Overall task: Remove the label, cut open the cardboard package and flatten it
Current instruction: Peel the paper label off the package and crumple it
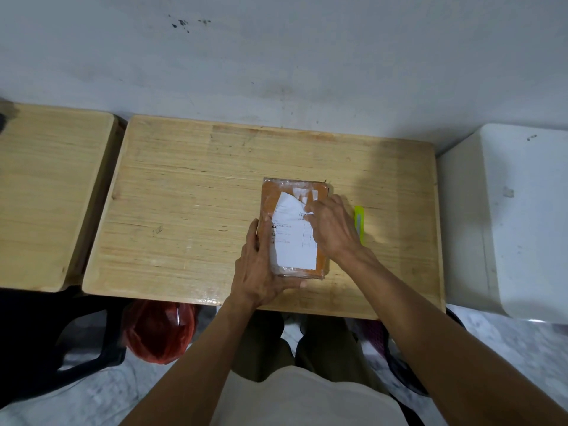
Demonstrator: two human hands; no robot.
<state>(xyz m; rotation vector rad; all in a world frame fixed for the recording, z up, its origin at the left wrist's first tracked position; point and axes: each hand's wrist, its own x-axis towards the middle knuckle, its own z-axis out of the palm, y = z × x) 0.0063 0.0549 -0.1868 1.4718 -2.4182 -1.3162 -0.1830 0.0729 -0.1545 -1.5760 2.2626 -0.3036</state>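
A small brown cardboard package (270,195), wrapped in clear tape, lies flat on the wooden table (190,192). A white printed label (292,238) covers most of its top; the label's upper part is torn and partly peeled, leaving white scraps near the far end. My left hand (261,269) holds the package at its near-left corner, thumb along the near edge. My right hand (332,226) rests on the right side, fingertips pinching the label's torn upper edge. A yellow-green utility knife (359,222) lies on the table just right of my right hand.
A second wooden table (46,192) stands to the left, a white surface (516,216) to the right. The wall runs close behind the tables. Below the front edge hang a red plastic bag (159,330) and a dark chair frame (76,348).
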